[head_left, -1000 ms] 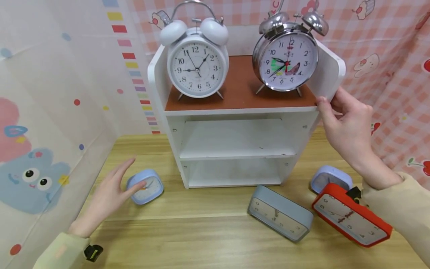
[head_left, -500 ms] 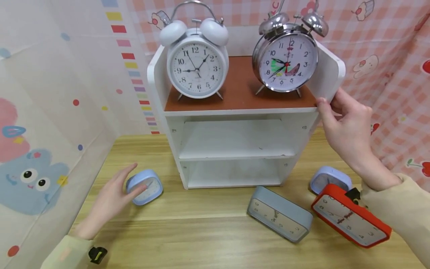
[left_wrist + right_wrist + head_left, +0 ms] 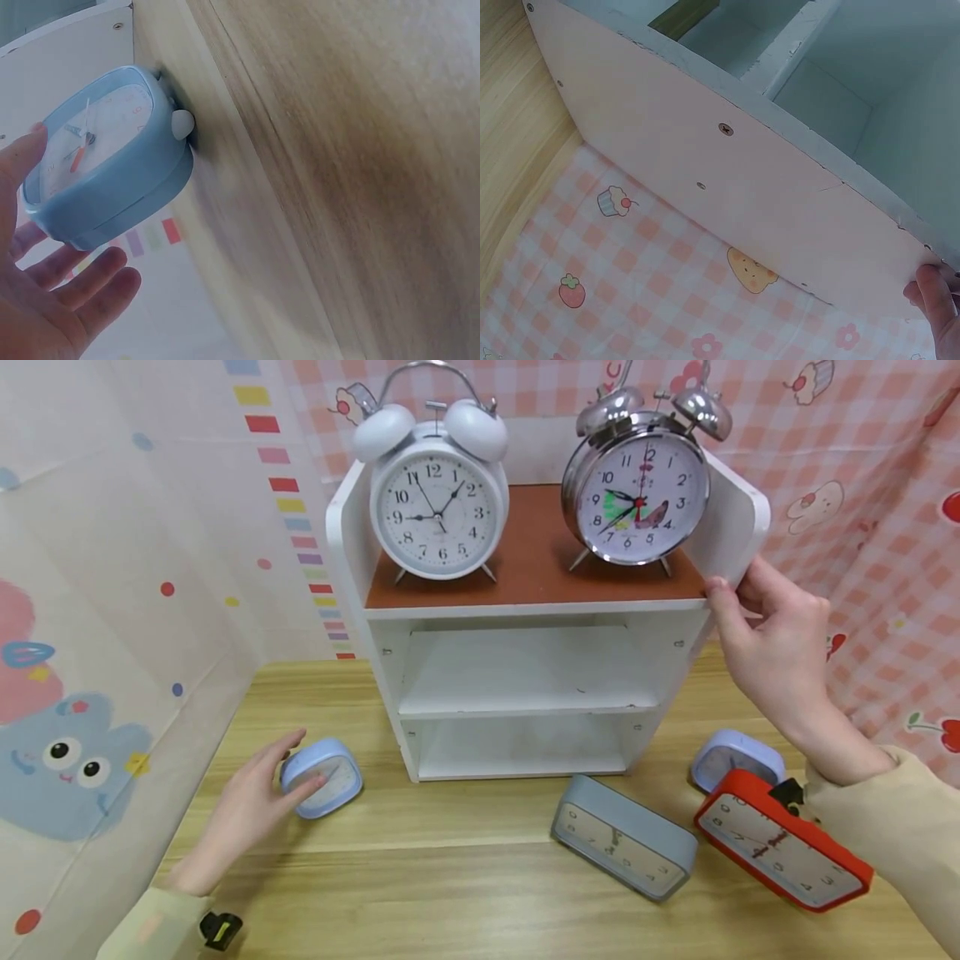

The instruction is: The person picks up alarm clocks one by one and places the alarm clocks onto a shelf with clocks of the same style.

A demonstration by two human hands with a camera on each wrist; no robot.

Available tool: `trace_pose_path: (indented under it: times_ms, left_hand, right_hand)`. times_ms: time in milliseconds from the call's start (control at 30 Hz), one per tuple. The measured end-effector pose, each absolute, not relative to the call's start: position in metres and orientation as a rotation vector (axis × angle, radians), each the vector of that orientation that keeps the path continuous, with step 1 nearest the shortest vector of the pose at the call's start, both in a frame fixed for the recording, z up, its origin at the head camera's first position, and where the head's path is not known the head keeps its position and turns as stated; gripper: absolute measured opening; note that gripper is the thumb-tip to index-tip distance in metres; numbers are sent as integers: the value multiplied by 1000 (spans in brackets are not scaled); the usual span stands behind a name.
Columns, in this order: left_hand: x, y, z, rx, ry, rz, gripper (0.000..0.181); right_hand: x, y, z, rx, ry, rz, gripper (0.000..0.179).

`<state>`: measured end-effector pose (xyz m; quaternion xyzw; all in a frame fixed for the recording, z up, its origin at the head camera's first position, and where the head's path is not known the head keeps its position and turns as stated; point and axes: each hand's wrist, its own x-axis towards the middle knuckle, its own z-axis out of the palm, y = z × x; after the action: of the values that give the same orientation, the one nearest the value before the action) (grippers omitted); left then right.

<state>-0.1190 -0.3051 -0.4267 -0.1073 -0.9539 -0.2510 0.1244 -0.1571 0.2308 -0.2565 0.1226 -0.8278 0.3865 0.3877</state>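
Observation:
My left hand (image 3: 251,806) is around the left side of a small light-blue alarm clock (image 3: 345,785) that stands on the table. Its thumb crosses the clock's face, while the other fingers reach behind. In the left wrist view, the thumb tip lies at the rim of the blue clock (image 3: 127,172) and several fingers (image 3: 97,277) are loosely extended beyond it. At upper right, my right hand (image 3: 783,643) grips the side panel of a small white shelf (image 3: 528,710), thumb at the front edge. The right wrist view shows that side panel (image 3: 667,142) with fingertips at its edge.
On the shelf's brown top stand a white twin-bell clock (image 3: 438,514) and a silver twin-bell clock (image 3: 637,497). Before it on the table are a grey clock (image 3: 626,835) and a red clock (image 3: 783,839), with another blue clock (image 3: 738,760) behind the red one. Patterned cloth hangs around.
My left hand has moved slightly right and down, closing in around the blue clock. The right hand keeps its grip on the shelf, and the clocks stay in place.

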Motion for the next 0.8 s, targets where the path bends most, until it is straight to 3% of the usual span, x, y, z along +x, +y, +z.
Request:
trace_pose_path:
  times_ms: [800]
  left_hand:
    - [-122,-304,-428,-280,-2823,-756,62]
  right_hand:
    - [-157,231,-257,305,-2113,980,34]
